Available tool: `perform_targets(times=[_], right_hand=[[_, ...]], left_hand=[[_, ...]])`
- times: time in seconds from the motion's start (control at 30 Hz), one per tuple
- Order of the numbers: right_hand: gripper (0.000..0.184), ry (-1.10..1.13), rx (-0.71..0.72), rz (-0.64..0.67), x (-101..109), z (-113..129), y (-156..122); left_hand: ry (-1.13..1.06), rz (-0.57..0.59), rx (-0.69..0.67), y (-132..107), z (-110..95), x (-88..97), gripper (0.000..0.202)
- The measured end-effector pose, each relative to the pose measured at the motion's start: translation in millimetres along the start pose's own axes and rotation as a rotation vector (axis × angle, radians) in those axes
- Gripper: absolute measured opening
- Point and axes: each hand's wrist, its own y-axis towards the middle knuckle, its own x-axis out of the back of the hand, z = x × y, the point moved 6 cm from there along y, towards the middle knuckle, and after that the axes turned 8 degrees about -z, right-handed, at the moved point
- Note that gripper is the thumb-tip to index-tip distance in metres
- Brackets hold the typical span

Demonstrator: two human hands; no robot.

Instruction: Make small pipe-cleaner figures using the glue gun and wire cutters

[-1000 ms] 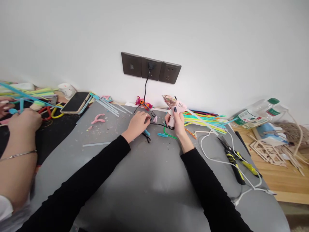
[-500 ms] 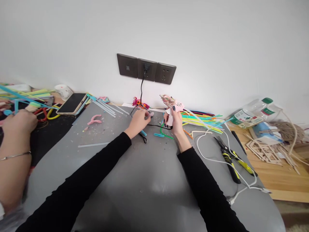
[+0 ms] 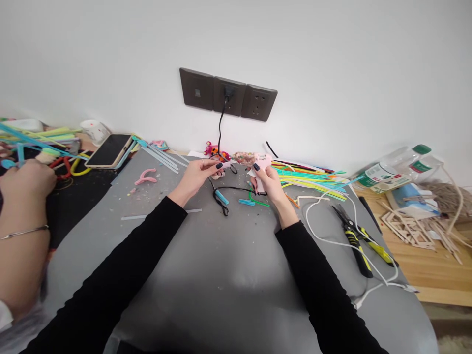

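Observation:
My right hand (image 3: 272, 186) is wrapped round the handle of a pink hot glue gun (image 3: 263, 159). The gun's glue-crusted front end points left, towards my left hand (image 3: 196, 178). Between thumb and fingers, my left hand pinches a small pale pink piece (image 3: 226, 164); its exact kind is too small to tell. A small black loop (image 3: 233, 169) shows close to that piece. Below, a black cord (image 3: 224, 209) lies on the grey mat (image 3: 221, 265), beside blue pipe cleaner pieces (image 3: 221, 196) and a green one (image 3: 260, 202).
Pliers (image 3: 354, 241) and a white cable (image 3: 324, 240) lie at the right, near plastic bottles (image 3: 391, 169). Pipe cleaners (image 3: 306, 179) line the wall. A phone (image 3: 109, 151) is at the left, beyond a co-worker's hand (image 3: 27, 182). A black cord (image 3: 220, 128) hangs from the socket.
The glue gun has tilted from pointing up-left to nearly level, its front end nearer my left hand. My left hand has shifted left and turned, showing the pink piece in its pinch.

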Motion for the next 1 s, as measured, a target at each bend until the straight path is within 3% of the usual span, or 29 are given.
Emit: perform_targets(times=[0.2, 0.57, 1.0], right_hand=[[0.062, 0.005, -0.027, 0.029, -2.3, 2.4, -2.3], [0.059, -0.005, -0.052, 0.078, -8.1, -5.1, -3.5], [0.061, -0.013, -0.034, 0.096, -10.8, -2.5, -4.6]], left_hand=[[-0.057, -0.059, -0.053, -1.1, -7.4, 5.6, 0.061], [-0.168, -0.032, 0.048, -1.6, 3.2, -1.5, 0.059], [-0.14, -0.021, 0.006, -4.6, -3.7, -2.9, 0.059]])
